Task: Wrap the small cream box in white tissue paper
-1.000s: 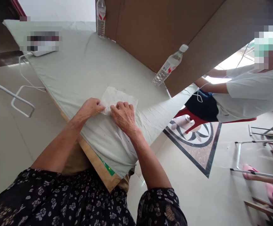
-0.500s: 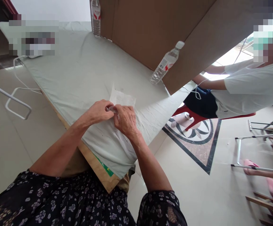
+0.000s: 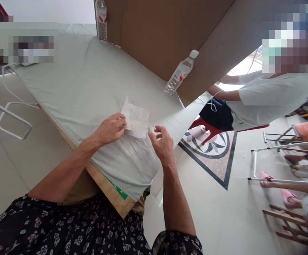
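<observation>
A thin white tissue (image 3: 137,118), creased across its lower part, lies spread on the cloth-covered table near its front corner. My left hand (image 3: 112,128) is closed at the tissue's left edge, its fingertips pinching that side. Just off the right edge, my right hand (image 3: 163,143) is open, with fingers bent and apart and the thumb close to the tissue's lower right corner. Whether that thumb touches the paper is hard to make out.
A large cardboard panel (image 3: 164,35) stands across the table. Against it are a leaning water bottle (image 3: 179,74) and an upright water bottle (image 3: 101,21). A person in a white shirt (image 3: 273,95) sits at the right. A wooden board edge (image 3: 103,184) shows under the cloth.
Both hands were together over the folded lower part of the tissue. My right hand has moved right and opened, and the tissue now lies flatter and more exposed.
</observation>
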Motion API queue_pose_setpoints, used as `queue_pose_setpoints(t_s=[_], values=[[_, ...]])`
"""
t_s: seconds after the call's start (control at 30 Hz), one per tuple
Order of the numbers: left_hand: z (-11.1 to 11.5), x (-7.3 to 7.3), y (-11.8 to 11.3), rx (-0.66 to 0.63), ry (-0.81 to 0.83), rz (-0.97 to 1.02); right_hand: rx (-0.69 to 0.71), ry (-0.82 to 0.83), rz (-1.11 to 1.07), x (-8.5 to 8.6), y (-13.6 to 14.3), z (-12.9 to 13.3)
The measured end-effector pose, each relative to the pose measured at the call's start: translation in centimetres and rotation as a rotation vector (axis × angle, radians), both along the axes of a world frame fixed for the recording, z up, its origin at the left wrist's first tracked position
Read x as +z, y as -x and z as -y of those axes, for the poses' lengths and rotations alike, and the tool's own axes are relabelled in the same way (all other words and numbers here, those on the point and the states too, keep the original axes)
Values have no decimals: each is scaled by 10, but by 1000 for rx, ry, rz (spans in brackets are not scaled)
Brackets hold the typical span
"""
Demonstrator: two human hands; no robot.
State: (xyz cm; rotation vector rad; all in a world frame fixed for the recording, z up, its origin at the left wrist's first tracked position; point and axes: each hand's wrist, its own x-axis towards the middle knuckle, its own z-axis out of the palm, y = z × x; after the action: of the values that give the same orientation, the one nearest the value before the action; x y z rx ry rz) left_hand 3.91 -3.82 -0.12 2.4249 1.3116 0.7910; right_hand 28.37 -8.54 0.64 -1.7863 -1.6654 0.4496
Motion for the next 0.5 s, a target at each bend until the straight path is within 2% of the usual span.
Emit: queue_pose_setpoints(t_s=[0.1,0.27,0.4,0.5], values=[[2,1,-4,-1,11,8,-29,185,-67,-13,-6,0],[7,5,-8,-8,47,-14,-54,140,-188,-31,15,-21],[3,7,-8,-27,55,-43,-90,94,-232,-36,27,-42],[0,8,-9,-41,70,-63,-59,58,-258,-35,33,-48]])
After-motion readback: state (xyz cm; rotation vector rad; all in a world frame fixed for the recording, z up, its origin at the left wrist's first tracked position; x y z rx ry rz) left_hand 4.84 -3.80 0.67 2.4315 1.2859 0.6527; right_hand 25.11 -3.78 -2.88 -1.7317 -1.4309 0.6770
